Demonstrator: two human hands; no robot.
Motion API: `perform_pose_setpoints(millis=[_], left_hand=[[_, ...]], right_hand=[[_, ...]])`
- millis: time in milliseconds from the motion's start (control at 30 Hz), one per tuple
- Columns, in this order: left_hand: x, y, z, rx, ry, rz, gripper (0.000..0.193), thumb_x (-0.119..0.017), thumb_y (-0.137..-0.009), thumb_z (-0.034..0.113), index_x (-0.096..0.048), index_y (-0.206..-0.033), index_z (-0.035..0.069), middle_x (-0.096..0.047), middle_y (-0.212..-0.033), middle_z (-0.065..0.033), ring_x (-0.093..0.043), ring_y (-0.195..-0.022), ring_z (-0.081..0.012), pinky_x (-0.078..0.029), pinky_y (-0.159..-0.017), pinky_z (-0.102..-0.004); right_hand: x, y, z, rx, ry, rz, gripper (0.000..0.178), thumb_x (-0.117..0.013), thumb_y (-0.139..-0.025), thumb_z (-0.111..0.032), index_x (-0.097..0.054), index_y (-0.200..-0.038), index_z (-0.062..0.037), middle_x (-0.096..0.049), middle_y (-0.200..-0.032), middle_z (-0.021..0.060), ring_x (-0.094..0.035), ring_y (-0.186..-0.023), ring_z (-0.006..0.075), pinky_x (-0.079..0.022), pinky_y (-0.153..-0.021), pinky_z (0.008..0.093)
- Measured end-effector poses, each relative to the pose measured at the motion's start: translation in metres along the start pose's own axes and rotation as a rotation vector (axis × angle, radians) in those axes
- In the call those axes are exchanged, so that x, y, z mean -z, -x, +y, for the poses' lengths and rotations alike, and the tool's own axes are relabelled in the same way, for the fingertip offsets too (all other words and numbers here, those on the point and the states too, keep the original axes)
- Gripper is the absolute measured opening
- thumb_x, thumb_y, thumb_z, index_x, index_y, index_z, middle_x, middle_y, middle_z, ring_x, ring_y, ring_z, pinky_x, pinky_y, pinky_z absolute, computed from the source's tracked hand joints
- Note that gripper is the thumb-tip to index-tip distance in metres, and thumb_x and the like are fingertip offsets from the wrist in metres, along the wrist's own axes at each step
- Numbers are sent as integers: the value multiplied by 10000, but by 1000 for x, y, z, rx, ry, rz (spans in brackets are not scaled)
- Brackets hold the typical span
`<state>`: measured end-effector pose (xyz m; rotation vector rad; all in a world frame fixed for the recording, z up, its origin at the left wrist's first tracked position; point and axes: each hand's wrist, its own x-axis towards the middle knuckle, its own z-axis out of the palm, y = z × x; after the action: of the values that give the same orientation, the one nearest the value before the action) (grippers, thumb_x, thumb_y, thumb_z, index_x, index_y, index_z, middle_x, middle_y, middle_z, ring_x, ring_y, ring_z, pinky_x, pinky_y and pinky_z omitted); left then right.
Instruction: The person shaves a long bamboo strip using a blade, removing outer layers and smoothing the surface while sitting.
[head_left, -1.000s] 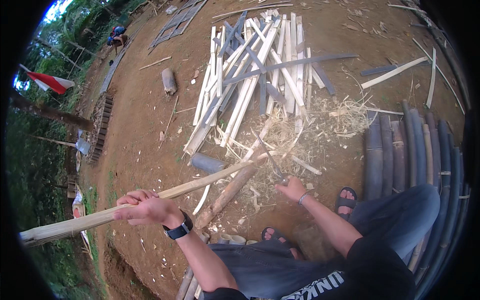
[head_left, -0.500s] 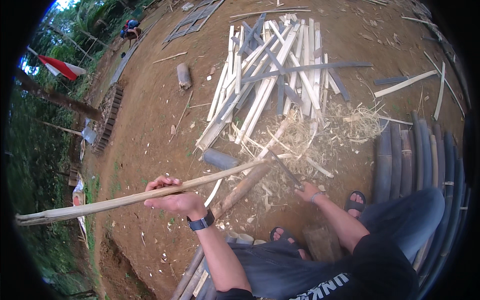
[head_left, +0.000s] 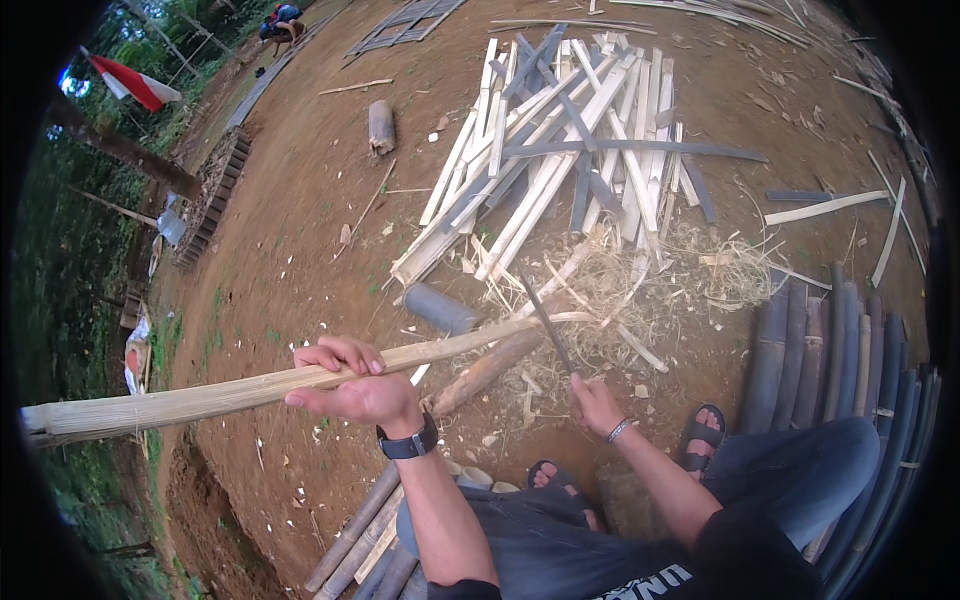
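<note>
My left hand [head_left: 352,392] is wrapped round a long pale split bamboo strip [head_left: 215,402], with the palm under it and fingers curling over. The strip slants from the far left edge to the shavings at the centre, passing over a round bamboo pole [head_left: 492,371] on the ground; whether they touch I cannot tell. In my right hand [head_left: 597,408] is the handle of a knife [head_left: 546,322]. Its dark, narrow blade points up and to the left, crossing the strip near its far end. The handle is mostly hidden by my fingers.
Split bamboo strips [head_left: 560,150] lie heaped ahead, with curly shavings [head_left: 625,285] at their near end. Whole dark bamboo poles [head_left: 768,355] lie at the right. A short bamboo piece [head_left: 440,308] rests left of the shavings. Farther off, a person [head_left: 283,28] crouches.
The strip has rolled in my left hand, so its broader face shows. My right hand has drawn left and nearer to me, and the blade stands steeper across the strip.
</note>
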<state>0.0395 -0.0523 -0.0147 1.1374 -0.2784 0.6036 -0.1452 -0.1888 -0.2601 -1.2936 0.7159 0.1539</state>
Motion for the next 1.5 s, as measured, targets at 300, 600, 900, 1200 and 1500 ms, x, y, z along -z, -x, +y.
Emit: perform_pose_setpoints(millis=[300, 600, 900, 1200, 1500], left_hand=[[-23, 6, 0, -2, -165, 54, 627, -218, -870, 733, -273, -702, 131, -270, -519, 14, -254, -417, -61, -217, -355, -187], [-33, 11, 2, -15, -250, 47, 634, -195, -862, 742, -266, -701, 133, -276, -518, 19, -252, -420, -61, -197, -358, -192], [-32, 14, 0, -16, -266, 50, 654, -175, -848, 758, -274, -694, 130, -277, -504, 22, -247, -423, -62, -180, -362, -194], [-40, 15, 0, 41, -167, -50, 679, -195, -823, 791, -273, -696, 129, -276, -504, 16, -237, -421, -68, -182, -373, -210], [-37, 17, 2, 51, -159, -55, 673, -186, -827, 788, -265, -702, 131, -274, -502, 16, -236, -424, -72, -189, -378, -202]], right_hand=[[-52, -3, -9, 363, 191, 137, 660, -346, -955, -511, -534, -546, -29, -469, -437, 50, -485, -377, 160, -378, -389, 319], [-34, 19, -69, 351, 34, 67, 655, -357, -966, -463, -527, -528, -7, -513, -466, 80, -537, -458, 201, -414, -486, 348], [-14, 14, -18, 27, -37, 59, 644, -332, -964, -523, -479, -573, -33, -438, -431, 25, -446, -336, 115, -354, -331, 259], [-21, -4, -2, -113, -126, -78, 632, -341, -948, -563, -484, -641, -29, -430, -455, 19, -435, -348, 119, -355, -333, 275], [-24, 5, -31, 224, -95, -18, 629, -345, -949, -554, -503, -654, -21, -422, -441, 19, -429, -345, 126, -359, -352, 287]])
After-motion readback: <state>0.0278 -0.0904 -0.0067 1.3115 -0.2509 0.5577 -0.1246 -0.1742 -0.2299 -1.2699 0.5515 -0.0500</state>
